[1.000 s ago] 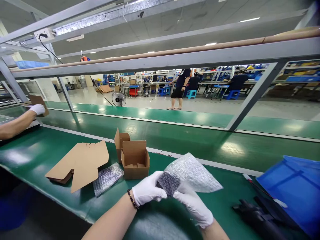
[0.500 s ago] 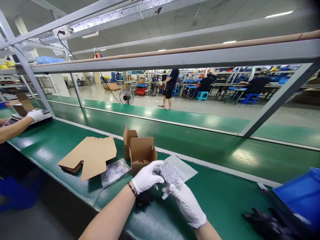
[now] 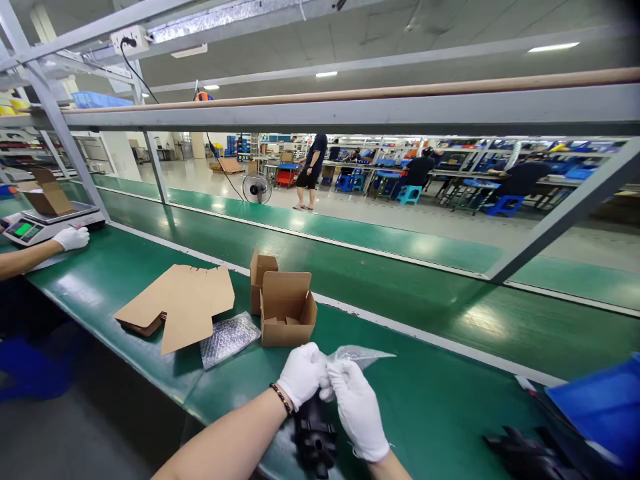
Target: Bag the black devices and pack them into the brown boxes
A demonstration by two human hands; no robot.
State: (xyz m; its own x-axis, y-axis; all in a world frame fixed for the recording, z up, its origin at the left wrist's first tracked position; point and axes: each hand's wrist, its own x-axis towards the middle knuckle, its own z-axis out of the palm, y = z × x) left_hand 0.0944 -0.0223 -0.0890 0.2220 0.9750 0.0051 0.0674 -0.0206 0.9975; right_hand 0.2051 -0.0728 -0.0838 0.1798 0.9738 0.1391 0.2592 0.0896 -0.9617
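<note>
My left hand (image 3: 303, 377), in a white glove with a beaded bracelet at the wrist, is closed on the near edge of a clear bubble wrap bag (image 3: 363, 355). My right hand (image 3: 357, 410), gloved too, pinches the same edge close beside it. The bag sticks out away from me, over the green bench. Under my left hand lies a black plastic part (image 3: 316, 437), its upper end hidden by the glove. An open cardboard box (image 3: 289, 335) stands just beyond my left hand. More bubble wrap (image 3: 230, 340) lies flat to the left.
Flat cardboard blanks (image 3: 185, 300) are stacked left of a second open box (image 3: 257, 287). At far left a co-worker's gloved hand (image 3: 73, 238) is by a scale (image 3: 55, 223) with a carton on it. A blue bin (image 3: 600, 407) and black parts (image 3: 530, 450) sit at right.
Both hands have drawn together at the bag's edge, and the bag has tipped flatter. More of the black part shows. The co-worker's hand has come down off the scale's top.
</note>
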